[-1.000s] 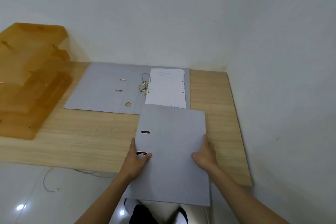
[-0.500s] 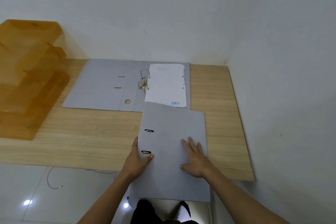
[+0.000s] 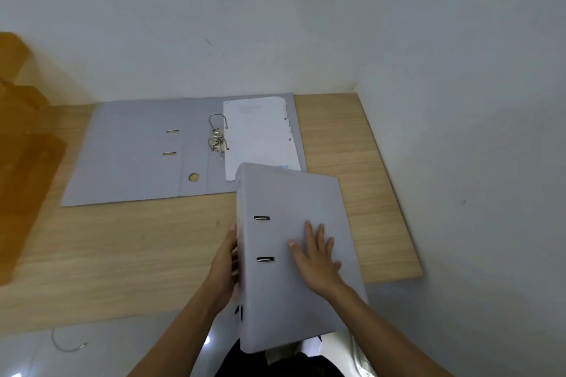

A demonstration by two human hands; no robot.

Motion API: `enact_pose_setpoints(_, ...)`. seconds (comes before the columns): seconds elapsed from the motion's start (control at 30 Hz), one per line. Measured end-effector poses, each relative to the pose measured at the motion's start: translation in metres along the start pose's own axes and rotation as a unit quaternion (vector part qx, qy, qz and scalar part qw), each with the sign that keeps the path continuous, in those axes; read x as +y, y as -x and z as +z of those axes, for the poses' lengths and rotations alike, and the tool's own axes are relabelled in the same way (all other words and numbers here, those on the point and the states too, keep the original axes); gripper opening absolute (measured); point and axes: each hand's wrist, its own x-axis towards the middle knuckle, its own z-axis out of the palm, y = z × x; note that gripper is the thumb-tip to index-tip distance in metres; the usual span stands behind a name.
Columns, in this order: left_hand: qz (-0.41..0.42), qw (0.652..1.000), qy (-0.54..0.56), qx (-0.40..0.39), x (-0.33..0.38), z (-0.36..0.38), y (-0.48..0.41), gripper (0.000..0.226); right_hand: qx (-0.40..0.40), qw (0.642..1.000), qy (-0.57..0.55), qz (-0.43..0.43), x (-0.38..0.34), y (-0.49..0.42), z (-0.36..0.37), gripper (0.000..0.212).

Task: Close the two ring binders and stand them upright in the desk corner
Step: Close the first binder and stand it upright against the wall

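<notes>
A closed grey ring binder [image 3: 294, 202] lies tilted at the desk's front edge, its near end hanging past the edge. My left hand [image 3: 225, 263] grips its spine side. My right hand [image 3: 315, 257] lies flat on its cover, fingers spread. Behind it a second grey binder [image 3: 137, 150] lies open and flat on the wooden desk [image 3: 137, 242], with metal rings [image 3: 218, 135] in the middle and white punched paper [image 3: 260, 135] on its right half. The closed binder overlaps the near corner of that paper.
An amber translucent tray stack [image 3: 21, 147] stands at the desk's left end. White walls meet at the back right corner [image 3: 355, 89], with bare desk in front of it. A thin cable [image 3: 66, 346] lies on the tiled floor below.
The closed binder's spine side has lifted and its far end has swung slightly left. My right hand slid from the binder's right edge onto the middle of the cover. The camera moved closer.
</notes>
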Motion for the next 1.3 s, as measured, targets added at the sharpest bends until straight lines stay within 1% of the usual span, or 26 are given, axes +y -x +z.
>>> enact_pose_setpoints(0.03,-0.014,0.999,0.014,-0.044,0.006,0.004,0.004,0.064,0.029,0.999,-0.029,0.007,-0.005,0.003,0.002,0.074)
enact_pose_setpoints(0.13,-0.052,0.982,0.026,-0.181,0.023,0.02,0.014,0.065,0.095,0.989,-0.108,0.021,-0.022,0.011,0.003,0.068)
enact_pose_setpoints(0.2,-0.072,0.968,0.025,-0.237,0.032,0.029,0.021,0.062,0.115,0.982,-0.147,0.029,-0.033,0.015,-0.002,0.066)
enact_pose_setpoints(0.3,-0.032,0.959,-0.011,-0.28,0.046,0.037,0.021,0.054,0.14,0.969,-0.205,0.016,-0.051,0.017,-0.016,0.066)
enact_pose_setpoints(0.43,0.046,0.945,-0.067,-0.317,0.067,0.05,0.018,0.057,0.169,0.945,-0.278,-0.037,-0.071,0.023,-0.042,0.073)
enact_pose_setpoints(0.53,0.116,0.93,-0.092,-0.335,0.09,0.062,0.02,0.057,0.177,0.934,-0.295,-0.094,-0.086,0.029,-0.065,0.088)
enact_pose_setpoints(0.6,0.161,0.917,-0.112,-0.347,0.108,0.069,0.022,0.057,0.177,0.928,-0.297,-0.139,-0.097,0.036,-0.084,0.094)
enact_pose_setpoints(0.73,0.269,0.868,-0.196,-0.367,0.135,0.088,0.019,0.054,0.215,0.9,-0.285,-0.25,-0.111,0.047,-0.117,0.09)
enact_pose_setpoints(0.83,0.329,0.835,-0.256,-0.358,0.143,0.107,0.007,0.057,0.248,0.89,-0.265,-0.277,-0.104,0.045,-0.132,0.087)
enact_pose_setpoints(0.9,0.342,0.826,-0.28,-0.35,0.145,0.118,-0.003,0.065,0.247,0.887,-0.276,-0.277,-0.091,0.041,-0.138,0.082)
enact_pose_setpoints(1.0,0.328,0.826,-0.326,-0.322,0.148,0.132,-0.014,0.085,0.251,0.888,-0.282,-0.264,-0.068,0.032,-0.145,0.076)
enact_pose_setpoints(1.1,0.303,0.827,-0.351,-0.318,0.145,0.145,-0.026,0.087,0.239,0.897,-0.285,-0.238,-0.051,0.024,-0.153,0.073)
enact_pose_setpoints(1.17,0.302,0.825,-0.358,-0.317,0.144,0.155,-0.032,0.094,0.236,0.899,-0.288,-0.23,-0.042,0.021,-0.161,0.071)
enact_pose_setpoints(1.23,0.309,0.819,-0.366,-0.314,0.145,0.161,-0.037,0.102,0.23,0.902,-0.29,-0.223,-0.035,0.017,-0.168,0.069)
enact_pose_setpoints(1.3,0.309,0.807,-0.392,-0.315,0.145,0.169,-0.043,0.105,0.221,0.908,-0.292,-0.206,-0.025,0.011,-0.173,0.069)
